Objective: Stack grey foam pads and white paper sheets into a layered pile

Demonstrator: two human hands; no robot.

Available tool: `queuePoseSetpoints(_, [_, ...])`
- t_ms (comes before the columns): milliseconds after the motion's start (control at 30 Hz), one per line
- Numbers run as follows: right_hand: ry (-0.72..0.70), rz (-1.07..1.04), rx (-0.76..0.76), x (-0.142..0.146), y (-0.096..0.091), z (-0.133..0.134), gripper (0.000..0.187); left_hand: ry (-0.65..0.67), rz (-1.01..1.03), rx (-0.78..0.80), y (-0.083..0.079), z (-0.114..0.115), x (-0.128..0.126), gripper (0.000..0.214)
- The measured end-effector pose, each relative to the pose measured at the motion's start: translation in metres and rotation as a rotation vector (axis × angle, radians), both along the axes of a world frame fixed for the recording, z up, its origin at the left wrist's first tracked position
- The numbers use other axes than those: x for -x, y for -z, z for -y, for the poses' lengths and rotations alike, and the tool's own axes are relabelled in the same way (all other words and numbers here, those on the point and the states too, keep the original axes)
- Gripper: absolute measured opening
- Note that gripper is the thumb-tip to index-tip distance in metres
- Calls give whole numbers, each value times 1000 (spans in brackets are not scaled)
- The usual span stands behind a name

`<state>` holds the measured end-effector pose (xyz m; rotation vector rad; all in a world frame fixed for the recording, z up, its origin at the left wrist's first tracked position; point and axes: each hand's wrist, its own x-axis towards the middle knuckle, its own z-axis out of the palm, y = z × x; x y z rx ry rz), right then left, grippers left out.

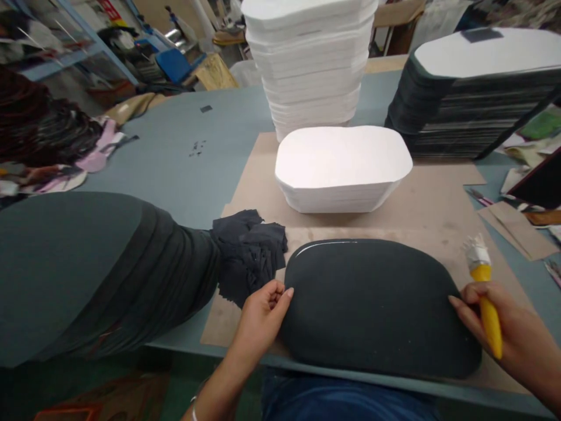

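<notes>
A dark oval fabric piece (377,310) lies flat near the table's front edge, with a thin white line along its upper left rim. My left hand (265,310) pinches its left edge between thumb and fingers. At the opposite edge, my right hand (495,310) rests its thumb and fingertip on the fabric piece while holding a brush with a yellow handle (489,324). The brush's whitish bristles point away from me. Just left of the oval sits a heap of small dark cloth scraps (249,251).
White cut sheets (344,158) form a low stack ahead, with a taller white stack (311,64) behind. A dark stack (477,105) stands back right. Large dark fabric pieces (87,263) pile up at left. Brown cardboard (245,181) covers part of the blue-grey table (175,140).
</notes>
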<state>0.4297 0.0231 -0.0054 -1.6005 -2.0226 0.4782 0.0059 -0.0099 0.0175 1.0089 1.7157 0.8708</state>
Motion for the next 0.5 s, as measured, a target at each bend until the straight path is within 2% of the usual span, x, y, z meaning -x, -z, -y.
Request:
queuePoseSetpoints(167, [74, 27, -54, 12, 7, -1, 27, 19, -222, -47, 13, -6, 5, 41])
queuePoseSetpoints(500, [100, 48, -24, 15, 19, 2, 26, 13, -235, -40, 11, -13, 7, 43])
